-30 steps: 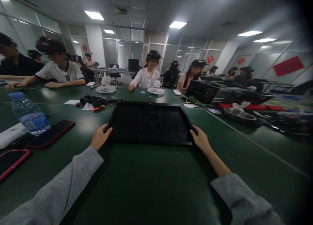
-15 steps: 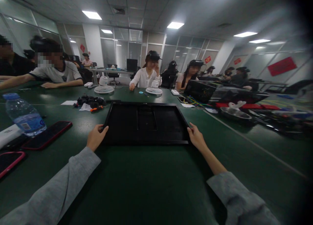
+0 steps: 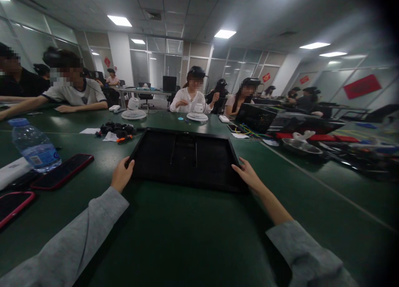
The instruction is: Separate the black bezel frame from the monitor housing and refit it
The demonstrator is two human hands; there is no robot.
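A wide black rectangular panel (image 3: 152, 160) with a raised rim and a recessed middle section lies in front of me, its far edge slightly turned. My left hand (image 3: 122, 174) grips its left side near the front corner, thumb on the rim and fingers curled around the edge. On the opposite side, my right hand (image 3: 249, 175) holds the right rim, thumb laid over the top, with the other fingers partly hidden along the outer edge. Beneath the panel is the green tabletop (image 3: 187, 233).
To my left stand a water bottle (image 3: 35, 148), a dark phone (image 3: 64, 170) and a red-edged phone (image 3: 14, 206). Black cables (image 3: 116, 130) lie beyond the panel. Two white fans (image 3: 134, 111) stand farther back. At right are a metal bowl (image 3: 302, 145) and several electronics. People sit opposite.
The panel has turned and tilted a little in both hands; its front right corner is nearer me. My right thumb reaches farther over the rim. The person opposite has lowered and moved their hands.
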